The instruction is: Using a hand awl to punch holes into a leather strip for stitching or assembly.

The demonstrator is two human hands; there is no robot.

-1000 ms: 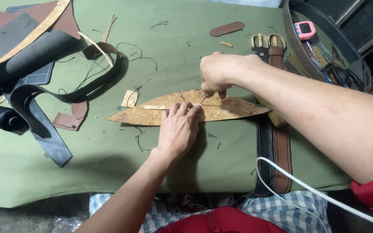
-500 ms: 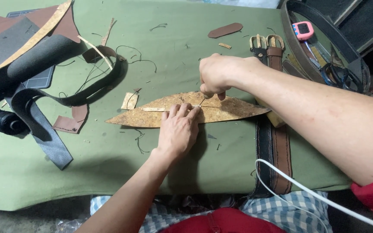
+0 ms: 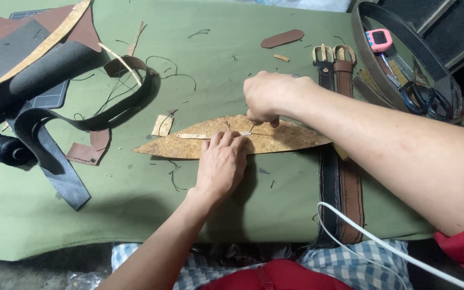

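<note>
Left hand fingers flat on cork piece; right hand pinching.

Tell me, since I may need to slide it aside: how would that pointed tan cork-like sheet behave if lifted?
The tan sheet lies flat and thin, so probably light and bendy. The left hand pins it, suggesting it slides easily on the green cloth.

Leaf-shaped piece at centre: cork-like sheet, tan, speckled, rough and matt. Worktop covered in matt green cloth, woven look, littered with thread bits. At 9 o'clock, grey strap: grained leather, dull sheen. At 3 o'clock, two belts, black and brown leather, smooth, stitched edges; buckles at 1 o'clock: shiny brass-coloured metal.
</note>
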